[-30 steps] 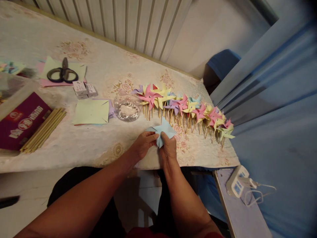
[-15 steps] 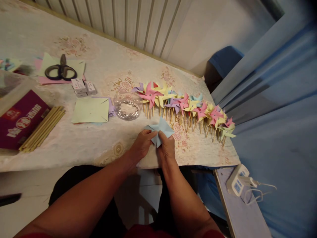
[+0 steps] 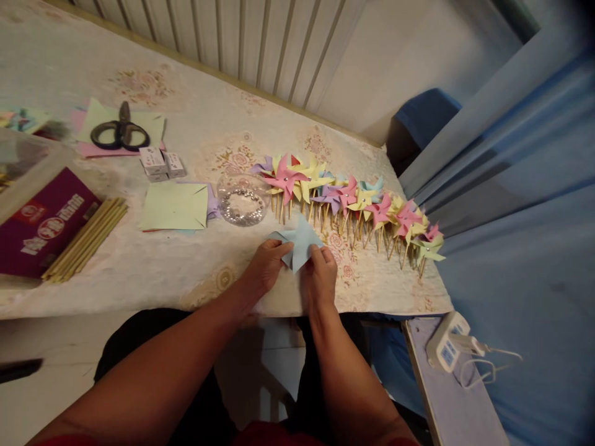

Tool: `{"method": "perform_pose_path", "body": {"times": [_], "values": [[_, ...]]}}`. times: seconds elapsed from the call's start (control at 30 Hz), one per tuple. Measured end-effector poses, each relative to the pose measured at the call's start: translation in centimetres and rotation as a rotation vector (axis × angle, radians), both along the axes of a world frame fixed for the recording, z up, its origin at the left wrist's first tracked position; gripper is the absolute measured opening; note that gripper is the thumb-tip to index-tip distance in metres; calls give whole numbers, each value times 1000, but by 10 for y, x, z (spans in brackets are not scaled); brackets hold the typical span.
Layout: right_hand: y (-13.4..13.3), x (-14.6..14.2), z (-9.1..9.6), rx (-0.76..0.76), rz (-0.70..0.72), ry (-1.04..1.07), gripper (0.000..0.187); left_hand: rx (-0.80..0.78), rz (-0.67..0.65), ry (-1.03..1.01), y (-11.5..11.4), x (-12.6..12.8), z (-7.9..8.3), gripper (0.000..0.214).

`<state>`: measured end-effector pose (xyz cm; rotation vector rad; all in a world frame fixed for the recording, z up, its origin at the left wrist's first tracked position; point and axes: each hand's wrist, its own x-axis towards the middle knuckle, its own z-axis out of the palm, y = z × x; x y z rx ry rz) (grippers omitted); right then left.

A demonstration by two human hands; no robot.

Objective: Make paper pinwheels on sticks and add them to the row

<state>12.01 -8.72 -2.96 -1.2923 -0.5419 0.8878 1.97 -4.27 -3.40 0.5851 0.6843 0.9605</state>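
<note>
A light blue paper pinwheel (image 3: 300,243) with folded, pointed blades is held between my two hands, just above the near part of the table. My left hand (image 3: 270,263) is closed on its left side, thumb on top. On the right side, my right hand (image 3: 322,267) pinches a blade between thumb and fingers. No stick shows on this pinwheel. Behind my hands stands a long row of finished pinwheels (image 3: 346,195) in pink, yellow, purple and blue on thin sticks. Up and left of my hands lies a round clear dish (image 3: 242,214) with small shiny fasteners.
Left of the dish are stacked paper squares (image 3: 174,207), small white boxes (image 3: 160,162) and black-handled scissors (image 3: 119,133) on more paper. Farther left, a bundle of sticks (image 3: 86,240) leans by a purple box (image 3: 44,226). A power strip (image 3: 449,347) sits at lower right.
My right hand has shifted from the pinwheel's middle out to its right side, so its centre shows more. My left hand keeps its hold. The view has moved slightly.
</note>
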Motion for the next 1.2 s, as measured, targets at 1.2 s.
{"method": "perform_pose_path", "body": {"times": [1.2], "values": [[-1,-10,15,-116,160,-322,21,131,-28,16,5,-2,-1,15]]}}
